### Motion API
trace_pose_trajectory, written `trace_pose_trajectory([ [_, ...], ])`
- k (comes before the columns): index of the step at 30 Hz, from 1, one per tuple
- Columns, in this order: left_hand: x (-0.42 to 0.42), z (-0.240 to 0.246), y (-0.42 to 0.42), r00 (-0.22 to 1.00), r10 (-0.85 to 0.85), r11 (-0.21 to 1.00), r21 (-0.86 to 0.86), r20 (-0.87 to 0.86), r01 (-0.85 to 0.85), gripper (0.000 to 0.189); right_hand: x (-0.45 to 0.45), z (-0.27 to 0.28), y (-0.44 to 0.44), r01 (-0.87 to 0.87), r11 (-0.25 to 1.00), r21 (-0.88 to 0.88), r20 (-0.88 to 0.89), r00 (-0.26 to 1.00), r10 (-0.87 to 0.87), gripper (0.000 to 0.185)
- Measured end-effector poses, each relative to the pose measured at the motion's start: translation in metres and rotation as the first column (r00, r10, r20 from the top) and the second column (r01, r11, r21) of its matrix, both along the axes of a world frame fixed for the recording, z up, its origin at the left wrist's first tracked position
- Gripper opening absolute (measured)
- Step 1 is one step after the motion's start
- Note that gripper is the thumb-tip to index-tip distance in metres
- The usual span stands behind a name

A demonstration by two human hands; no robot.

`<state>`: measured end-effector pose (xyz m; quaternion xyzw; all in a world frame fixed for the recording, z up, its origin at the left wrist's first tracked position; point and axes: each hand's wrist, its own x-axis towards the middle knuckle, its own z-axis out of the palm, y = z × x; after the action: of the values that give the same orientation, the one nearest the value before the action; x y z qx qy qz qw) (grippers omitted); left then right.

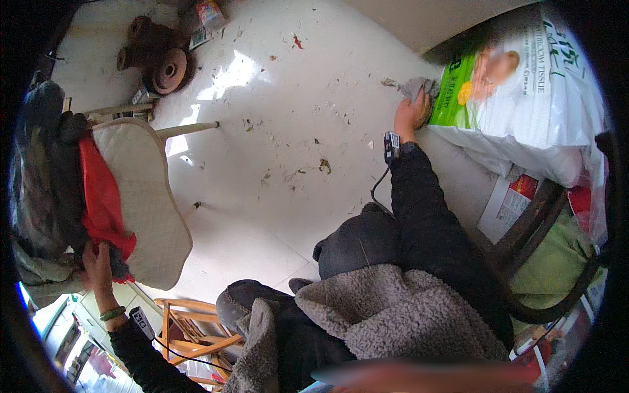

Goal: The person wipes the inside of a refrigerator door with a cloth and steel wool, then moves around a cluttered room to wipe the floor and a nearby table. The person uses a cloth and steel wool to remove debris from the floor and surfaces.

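Observation:
Low on the tiled floor [275, 216], my right hand [412, 115] is closed around a crumpled grey rag [420, 88]. It is right beside a plastic-wrapped pack of tissue [521, 113], and a pale scrap [390, 82] lies just left of the rag. My left hand [97, 263] grips the edge of a heap of dark clothing [49, 182] on a chair with a cream padded seat [142, 196]. A red cloth [100, 186] lies on that seat, against my left fingertips. Part of the left fingers is hidden by fabric.
Dry leaf bits and crumbs [322, 166] are scattered across the floor. Rusty round metal weights [167, 71] stand at the back left, near a colourful packet [210, 14]. A folding wooden chair [196, 324] is lower left. At right are a dark curved frame [530, 226] and a green cushion [555, 255].

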<state>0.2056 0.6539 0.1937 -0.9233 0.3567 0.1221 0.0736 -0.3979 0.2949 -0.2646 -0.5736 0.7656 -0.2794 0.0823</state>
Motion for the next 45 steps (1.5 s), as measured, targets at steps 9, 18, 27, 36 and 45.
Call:
trace_pose_trajectory([
  [9, -0.004, -0.006, 0.002, 0.999, 0.037, 0.980, -0.195, -0.020, -0.040, 0.040, 0.124, -0.006, 0.004, -0.646, 0.757, -0.097, 0.220, 0.728, 0.649, 0.042],
  [18, -0.008, -0.009, -0.004, 0.990, -0.115, 0.972, -0.196, 0.077, 0.128, 0.041, 0.210, 0.037, 0.096, -0.916, 0.398, 0.057, 0.763, 0.297, 0.574, 0.044],
  [27, -0.013, -0.004, -0.010, 0.996, -0.070, 0.987, -0.141, 0.062, 0.078, 0.041, 0.079, 0.100, -0.002, -0.391, 0.920, 0.011, 0.997, 0.071, 0.018, 0.037],
  [36, 0.012, -0.005, 0.004, 0.988, -0.010, 0.999, 0.049, 0.153, 0.003, 0.051, -0.022, 0.008, -0.013, -0.240, 0.971, -0.003, -0.053, 0.970, 0.239, 0.049],
  [45, 0.007, -0.007, 0.008, 0.999, -0.019, 0.986, -0.166, 0.030, 0.024, 0.049, 0.146, 0.010, 0.053, -0.898, 0.427, 0.106, 0.056, 0.434, 0.899, 0.059],
])
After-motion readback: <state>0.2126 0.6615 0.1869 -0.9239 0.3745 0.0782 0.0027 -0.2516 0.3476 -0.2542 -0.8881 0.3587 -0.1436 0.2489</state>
